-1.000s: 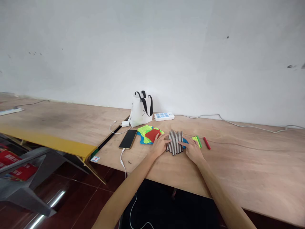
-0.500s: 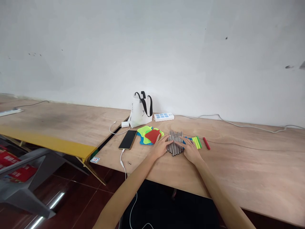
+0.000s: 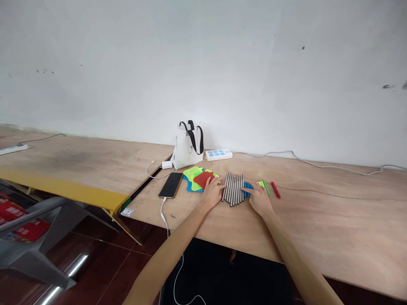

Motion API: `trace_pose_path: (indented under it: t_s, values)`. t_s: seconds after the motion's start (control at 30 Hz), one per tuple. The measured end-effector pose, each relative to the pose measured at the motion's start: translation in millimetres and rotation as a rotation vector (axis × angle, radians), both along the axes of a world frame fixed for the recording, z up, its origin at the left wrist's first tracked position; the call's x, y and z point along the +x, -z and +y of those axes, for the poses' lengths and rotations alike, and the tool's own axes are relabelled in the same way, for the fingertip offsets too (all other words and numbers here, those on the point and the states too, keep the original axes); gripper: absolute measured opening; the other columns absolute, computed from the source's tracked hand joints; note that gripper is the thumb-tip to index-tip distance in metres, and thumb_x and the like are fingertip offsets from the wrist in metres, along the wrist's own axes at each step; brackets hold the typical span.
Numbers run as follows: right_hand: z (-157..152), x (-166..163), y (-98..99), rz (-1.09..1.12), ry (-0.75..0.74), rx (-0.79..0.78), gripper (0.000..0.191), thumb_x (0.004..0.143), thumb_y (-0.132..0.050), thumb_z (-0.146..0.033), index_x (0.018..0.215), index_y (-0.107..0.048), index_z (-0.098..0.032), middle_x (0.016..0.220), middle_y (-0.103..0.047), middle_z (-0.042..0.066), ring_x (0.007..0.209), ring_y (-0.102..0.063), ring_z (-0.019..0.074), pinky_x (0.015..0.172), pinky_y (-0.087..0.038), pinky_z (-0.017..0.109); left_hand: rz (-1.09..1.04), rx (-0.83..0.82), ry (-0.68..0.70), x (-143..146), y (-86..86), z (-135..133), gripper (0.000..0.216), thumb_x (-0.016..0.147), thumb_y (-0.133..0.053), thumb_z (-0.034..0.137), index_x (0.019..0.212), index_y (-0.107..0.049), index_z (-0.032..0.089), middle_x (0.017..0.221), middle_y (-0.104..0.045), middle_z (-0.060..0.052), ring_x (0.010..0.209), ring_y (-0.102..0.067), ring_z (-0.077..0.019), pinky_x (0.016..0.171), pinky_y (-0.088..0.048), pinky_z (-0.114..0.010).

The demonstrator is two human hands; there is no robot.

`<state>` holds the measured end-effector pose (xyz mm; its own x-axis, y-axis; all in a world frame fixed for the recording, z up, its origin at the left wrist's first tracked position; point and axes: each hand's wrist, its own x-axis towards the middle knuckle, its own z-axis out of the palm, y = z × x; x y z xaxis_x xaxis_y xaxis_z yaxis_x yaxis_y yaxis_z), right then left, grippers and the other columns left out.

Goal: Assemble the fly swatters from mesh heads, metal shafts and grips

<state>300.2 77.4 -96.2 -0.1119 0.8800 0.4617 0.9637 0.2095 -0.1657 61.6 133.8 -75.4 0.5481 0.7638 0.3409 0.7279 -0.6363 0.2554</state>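
Side by side on the wooden table lies a row of slim metal tubes (image 3: 233,190), their near ends forming a rough point. At the row's left edge is my left hand (image 3: 212,194), its fingers stretched out and partly over a red flat piece (image 3: 201,180). My right hand (image 3: 260,201) is at the right edge, index finger extended to the outermost tube, nothing visible in its grasp. Blue sticks (image 3: 247,190) show beside that finger. Yellow sticks (image 3: 260,183), partly covered by my right hand, lie beside a green stick (image 3: 266,187). Farther right is a red stick (image 3: 276,189).
Yellow perforated sheets (image 3: 190,173) overlap blue ones on the left. A phone (image 3: 171,185) lies beside them, plugged into a white cable. Behind stand a white bag (image 3: 184,148) with black handles and a power strip (image 3: 218,155). A gap separates the neighbouring table (image 3: 79,161).
Both hands have drawn apart, off the middle of the metal tubes to their outer edges. More of the tubes and the blue sticks show now.
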Motion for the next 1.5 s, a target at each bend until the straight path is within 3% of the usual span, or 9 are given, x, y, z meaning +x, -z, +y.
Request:
trace_pose_path:
  t_s: [0.43,0.57,0.8,0.93,1.2,1.5]
  values:
    - [3,-14,3.4,-0.098,-0.124,-0.052,0.084,0.069,-0.045,0.010,0.136,-0.062,-0.038,0.150,-0.050,0.004,0.137,-0.044,0.0238,0.109,-0.035,0.045,0.093,-0.018,0.126,2,0.3,-2,0.065,0.087,-0.045,0.000,0.139,-0.059,0.037,0.156,-0.044,-0.004,0.147,-0.035,-0.0221,0.124,-0.020,-0.056]
    - [1,-11,2.3,-0.101,-0.121,-0.014,0.081,0.067,-0.046,0.010,0.132,-0.065,-0.036,0.150,-0.050,0.003,0.137,-0.044,0.0236,0.110,-0.035,0.044,0.058,-0.010,0.119,1,0.9,-1,0.063,0.087,-0.046,0.000,0.139,-0.059,0.033,0.154,-0.047,-0.004,0.146,-0.037,-0.0216,0.124,-0.020,-0.054]
    - [-2,4,-1.4,0.003,0.052,0.053,0.061,0.073,-0.045,0.006,0.113,-0.075,-0.029,0.137,-0.061,0.005,0.126,-0.052,0.0253,0.107,-0.036,0.046,-0.023,0.021,-0.018,1,6.1,5,0.050,0.088,-0.047,0.002,0.125,-0.069,0.028,0.146,-0.056,-0.004,0.140,-0.044,-0.0202,0.126,-0.020,-0.049]
    - [-2,5,-3.4,0.007,0.051,0.040,0.057,0.076,-0.045,0.004,0.106,-0.078,-0.030,0.135,-0.062,0.003,0.124,-0.053,0.0245,0.106,-0.036,0.045,-0.027,0.008,-0.009,1,6.7,5,0.051,0.088,-0.048,0.001,0.123,-0.071,0.028,0.146,-0.055,-0.003,0.139,-0.045,-0.0199,0.125,-0.021,-0.048]
    - [1,-1,1.6,-0.034,-0.027,-0.021,0.067,0.072,-0.047,0.005,0.120,-0.073,-0.033,0.142,-0.057,0.003,0.130,-0.049,0.0230,0.108,-0.037,0.043,0.000,-0.016,0.029,1,1.2,0,0.051,0.089,-0.048,0.002,0.124,-0.071,0.032,0.148,-0.054,-0.003,0.139,-0.045,-0.0204,0.124,-0.023,-0.050]
    - [1,-9,2.1,-0.085,-0.102,-0.062,0.075,0.075,-0.047,0.006,0.132,-0.065,-0.038,0.149,-0.051,0.004,0.136,-0.044,0.0245,0.110,-0.035,0.046,0.074,-0.009,0.084,2,-0.3,-2,0.061,0.088,-0.047,0.002,0.137,-0.062,0.036,0.152,-0.049,-0.005,0.143,-0.040,-0.0224,0.123,-0.021,-0.056]
